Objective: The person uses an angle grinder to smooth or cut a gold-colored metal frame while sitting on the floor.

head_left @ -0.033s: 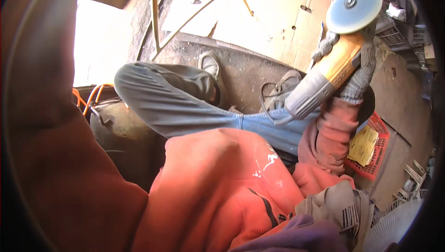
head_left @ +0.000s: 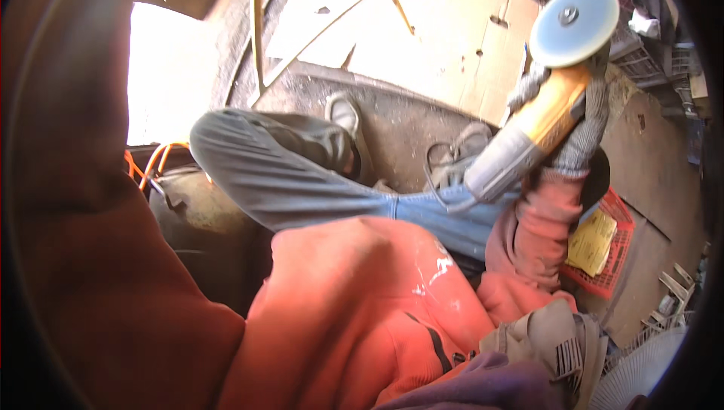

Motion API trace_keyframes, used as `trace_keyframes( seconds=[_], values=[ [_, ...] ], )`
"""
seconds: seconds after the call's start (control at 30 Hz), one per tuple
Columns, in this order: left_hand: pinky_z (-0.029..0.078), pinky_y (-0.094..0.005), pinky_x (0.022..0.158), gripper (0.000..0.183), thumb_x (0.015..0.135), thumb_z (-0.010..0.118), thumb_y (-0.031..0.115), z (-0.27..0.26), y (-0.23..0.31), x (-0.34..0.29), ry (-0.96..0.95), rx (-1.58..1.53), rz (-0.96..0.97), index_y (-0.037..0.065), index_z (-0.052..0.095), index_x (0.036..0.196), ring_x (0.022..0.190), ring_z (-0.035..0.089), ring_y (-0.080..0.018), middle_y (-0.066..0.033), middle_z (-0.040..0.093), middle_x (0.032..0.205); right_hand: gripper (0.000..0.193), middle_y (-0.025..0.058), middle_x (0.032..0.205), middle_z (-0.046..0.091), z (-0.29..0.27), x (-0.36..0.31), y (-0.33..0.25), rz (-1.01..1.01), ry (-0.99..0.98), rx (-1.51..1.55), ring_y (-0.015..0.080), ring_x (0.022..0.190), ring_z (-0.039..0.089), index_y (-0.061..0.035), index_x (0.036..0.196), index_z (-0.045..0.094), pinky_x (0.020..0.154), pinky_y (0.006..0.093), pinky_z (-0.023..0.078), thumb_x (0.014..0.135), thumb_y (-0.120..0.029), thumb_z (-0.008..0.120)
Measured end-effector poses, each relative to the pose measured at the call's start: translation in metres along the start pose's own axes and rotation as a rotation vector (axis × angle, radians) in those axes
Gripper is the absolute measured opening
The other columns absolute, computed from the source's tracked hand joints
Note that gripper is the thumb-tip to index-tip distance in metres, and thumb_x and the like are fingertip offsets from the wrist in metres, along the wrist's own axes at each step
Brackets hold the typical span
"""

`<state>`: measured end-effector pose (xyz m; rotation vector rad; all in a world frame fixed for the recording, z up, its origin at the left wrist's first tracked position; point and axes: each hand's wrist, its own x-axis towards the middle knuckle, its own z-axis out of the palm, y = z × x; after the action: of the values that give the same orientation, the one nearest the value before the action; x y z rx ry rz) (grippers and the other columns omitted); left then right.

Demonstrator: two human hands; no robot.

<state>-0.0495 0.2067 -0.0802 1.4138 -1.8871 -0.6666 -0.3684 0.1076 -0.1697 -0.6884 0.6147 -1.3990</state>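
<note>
Above the crossed legs (head_left: 302, 176), the gloved right hand (head_left: 581, 135) grips the angle grinder (head_left: 539, 127) single-handed, so its disc (head_left: 575, 24) might kick and twist free.

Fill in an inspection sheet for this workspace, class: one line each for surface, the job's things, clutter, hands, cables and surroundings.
Surface: dusty ground with flattened cardboard sheets beyond the feet.
Job's things: angle grinder, yellow and grey body, pale disc raised and facing the camera.
Clutter: red crate holding yellow papers; thin metal rods over the cardboard.
Hands: right hand, in a grey knit glove, grips the grinder; left hand not in view.
Cables: grey cord looping from the grinder's tail; orange cable at left.
Surroundings: more crates and scrap at upper right; bright opening at upper left.
</note>
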Motion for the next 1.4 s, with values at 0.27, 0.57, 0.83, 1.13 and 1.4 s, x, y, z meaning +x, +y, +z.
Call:
trace_keyframes(
  seconds=[0.27,0.57,0.83,1.13,1.4],
  values=[
    [0.052,-0.0359,0.053,0.025,0.082,0.072,0.034,-0.044,0.001,0.052,0.034,0.028,0.098,0.01,0.069,0.086,0.058,0.063,-0.0217,-0.0042,0.063,0.067,0.07,0.0132,0.099,0.061,-0.032,-0.004,0.013,0.021,0.035,0.045,0.0269,0.081,0.064,-0.0031,0.129,0.049,0.067,0.0439,0.058,0.087,-0.057,0.062],
    [0.052,-0.0369,0.052,0.026,0.083,0.072,0.034,-0.092,-0.049,0.186,0.313,0.072,0.0,0.009,0.068,0.087,0.057,0.062,-0.0224,-0.0051,0.063,0.067,0.063,0.0153,0.088,0.06,-0.007,0.005,0.036,-0.035,0.109,-0.025,0.0259,0.072,0.062,-0.001,0.121,0.049,0.062,0.0415,0.057,0.089,-0.055,0.056],
    [0.052,-0.0378,0.052,0.028,0.084,0.071,0.035,-0.121,-0.07,0.256,0.443,-0.04,-0.038,0.007,0.067,0.088,0.057,0.062,-0.023,-0.0058,0.062,0.066,0.046,0.0114,0.089,0.067,0.039,0.043,0.058,0.213,-0.111,-0.35,0.0204,0.07,0.068,-0.0044,0.116,0.055,0.059,0.032,0.061,0.081,-0.026,0.077],
    [0.052,-0.0388,0.051,0.03,0.085,0.07,0.035,-0.143,-0.093,0.304,0.519,-0.106,-0.035,0.006,0.066,0.089,0.056,0.062,-0.0237,-0.0067,0.062,0.066,0.071,0.0082,0.109,0.07,0.073,0.027,0.18,0.425,-0.369,-0.403,0.0144,0.101,0.065,-0.0035,0.123,0.046,0.091,0.0326,0.053,0.07,-0.018,0.09],
    [0.053,-0.0396,0.051,0.031,0.086,0.07,0.035,-0.153,-0.109,0.315,0.555,-0.158,-0.027,0.005,0.065,0.089,0.055,0.061,-0.0243,-0.0075,0.061,0.065,0.074,0.0123,0.116,0.064,0.097,0.027,0.206,0.339,-0.559,-0.829,0.0205,0.11,0.061,-0.0013,0.129,0.049,0.095,0.0356,0.05,0.071,-0.024,0.088]
  ],
)
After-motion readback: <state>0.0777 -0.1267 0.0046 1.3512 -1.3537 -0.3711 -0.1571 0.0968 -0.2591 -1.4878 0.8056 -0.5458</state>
